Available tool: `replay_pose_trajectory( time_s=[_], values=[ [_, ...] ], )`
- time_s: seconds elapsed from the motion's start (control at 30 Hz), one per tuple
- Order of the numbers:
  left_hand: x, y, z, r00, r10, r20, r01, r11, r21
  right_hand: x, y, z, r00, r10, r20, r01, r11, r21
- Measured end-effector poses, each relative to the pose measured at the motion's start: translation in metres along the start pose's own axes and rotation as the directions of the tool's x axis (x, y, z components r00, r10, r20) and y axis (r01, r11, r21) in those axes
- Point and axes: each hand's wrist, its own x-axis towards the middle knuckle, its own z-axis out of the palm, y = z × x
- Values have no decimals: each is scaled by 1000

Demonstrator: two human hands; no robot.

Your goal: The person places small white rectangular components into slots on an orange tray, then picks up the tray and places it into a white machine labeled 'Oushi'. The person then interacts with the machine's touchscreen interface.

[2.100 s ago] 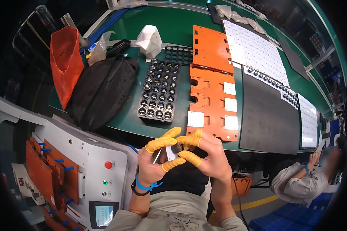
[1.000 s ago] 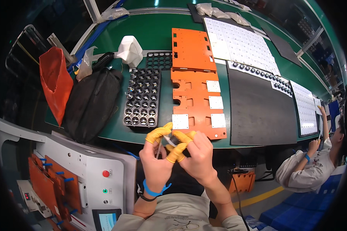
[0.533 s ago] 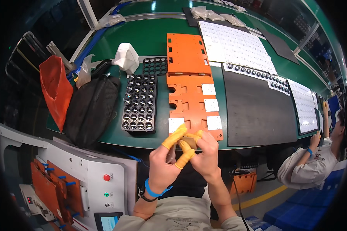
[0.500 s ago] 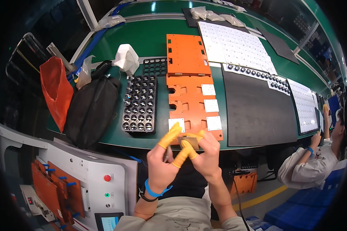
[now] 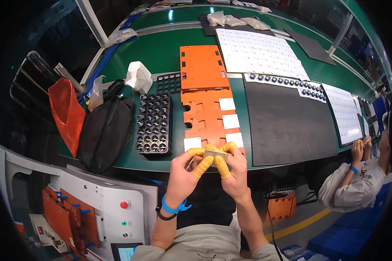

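Yellow finger cots cover fingertips on both hands. Above the table's front edge, my left hand (image 5: 182,177) and my right hand (image 5: 235,175) pinch a small thin grey plate (image 5: 216,153) between fingers and thumbs, tilted nearly edge-on. A second thin piece (image 5: 190,163) shows at the left hand's curled fingers; its kind is unclear. Just beyond lies an orange fixture board (image 5: 207,124) with cut-outs, carrying several white square plates (image 5: 227,104). My hands hide part of its near end.
Left of the fixture stands a black tray (image 5: 154,126) of round, shiny-topped parts, near a black bag (image 5: 105,132) and an orange-red bag (image 5: 66,113). A black mat (image 5: 292,124) and white sheets (image 5: 261,54) lie to the right. A co-worker (image 5: 350,187) sits far right; a machine (image 5: 104,209) stands lower left.
My head view has shifted slightly. The small plate has turned from showing its face to nearly edge-on, with both hands' fingers drawn closer around it. The co-worker's hands have come together.
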Motion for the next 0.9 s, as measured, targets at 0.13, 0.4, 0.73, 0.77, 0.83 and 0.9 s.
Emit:
replay_pose_trajectory(
  time_s=[0.13,0.4,0.73,0.77,0.83,0.9],
  values=[
    [12,2,4,999,1,-53,3,998,63,7,16,-2,1000,-7,23,7,1000,9],
    [56,24,1,903,337,-266,84,470,878,10,35,0,967,140,-215,-137,990,30],
    [83,1,1,931,237,-276,235,188,954,7,38,-5,961,157,-227,-143,987,75],
    [82,-1,1,925,275,-262,222,168,960,7,38,-4,962,155,-226,-142,987,75],
    [83,-4,0,934,241,-264,235,142,961,6,41,-3,963,137,-231,-129,990,50],
    [83,-9,-2,939,224,-262,242,114,964,6,40,-3,965,136,-225,-128,990,52]
  ],
)
